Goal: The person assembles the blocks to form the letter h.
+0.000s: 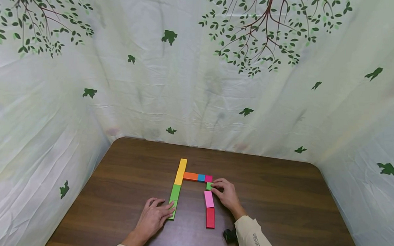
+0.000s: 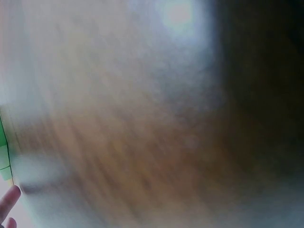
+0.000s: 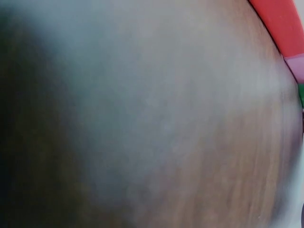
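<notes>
Flat coloured blocks lie in joined lines on the brown table. My left hand rests with spread fingers on the lower green block, below another green block and two yellow blocks. From the yellow ones an orange block, a blue block and a magenta block run right. Under the magenta one, my right hand pinches a small green block between thumb and fingers. Below it lie a pink block and a red block, also in the right wrist view.
A small black object sits by the right sleeve. Around the wooden table hangs a pale curtain printed with leaves and branches. Both wrist views are mostly blurred.
</notes>
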Available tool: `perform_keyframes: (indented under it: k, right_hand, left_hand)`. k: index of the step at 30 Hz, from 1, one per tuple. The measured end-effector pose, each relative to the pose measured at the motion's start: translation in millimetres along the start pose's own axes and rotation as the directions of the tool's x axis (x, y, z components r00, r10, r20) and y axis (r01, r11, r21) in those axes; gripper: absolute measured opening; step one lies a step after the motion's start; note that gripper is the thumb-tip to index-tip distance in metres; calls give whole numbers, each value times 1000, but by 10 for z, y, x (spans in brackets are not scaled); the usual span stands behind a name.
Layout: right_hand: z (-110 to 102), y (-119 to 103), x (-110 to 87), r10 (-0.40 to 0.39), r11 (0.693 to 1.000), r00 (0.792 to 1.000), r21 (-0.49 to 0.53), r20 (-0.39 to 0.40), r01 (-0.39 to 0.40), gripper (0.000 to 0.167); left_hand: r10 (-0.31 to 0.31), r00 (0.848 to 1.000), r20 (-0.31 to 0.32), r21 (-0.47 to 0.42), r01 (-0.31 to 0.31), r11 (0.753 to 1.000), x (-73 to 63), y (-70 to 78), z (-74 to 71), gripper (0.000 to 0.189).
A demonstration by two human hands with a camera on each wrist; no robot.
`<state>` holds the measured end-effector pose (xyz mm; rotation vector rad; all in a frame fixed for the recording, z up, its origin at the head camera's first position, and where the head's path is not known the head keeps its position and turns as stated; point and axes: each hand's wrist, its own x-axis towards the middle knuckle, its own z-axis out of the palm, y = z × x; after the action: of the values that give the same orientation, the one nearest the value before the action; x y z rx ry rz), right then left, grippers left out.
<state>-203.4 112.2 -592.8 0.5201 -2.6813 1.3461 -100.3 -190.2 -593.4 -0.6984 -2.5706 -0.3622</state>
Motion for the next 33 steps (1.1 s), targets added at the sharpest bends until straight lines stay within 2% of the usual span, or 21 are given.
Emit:
perform_keyframes:
  k: [11,33]
  right_hand:
    - [10,-33,12,63,998,998,18,-7,-63,14]
    - [37,-32,25,61,997,998,41,-19,-60,14]
  left_hand:
    - [-8,1000,12,-2,8,1000,0,4,-2,29]
    - [3,1000,12,8,-3,1000,4,10,-15,28]
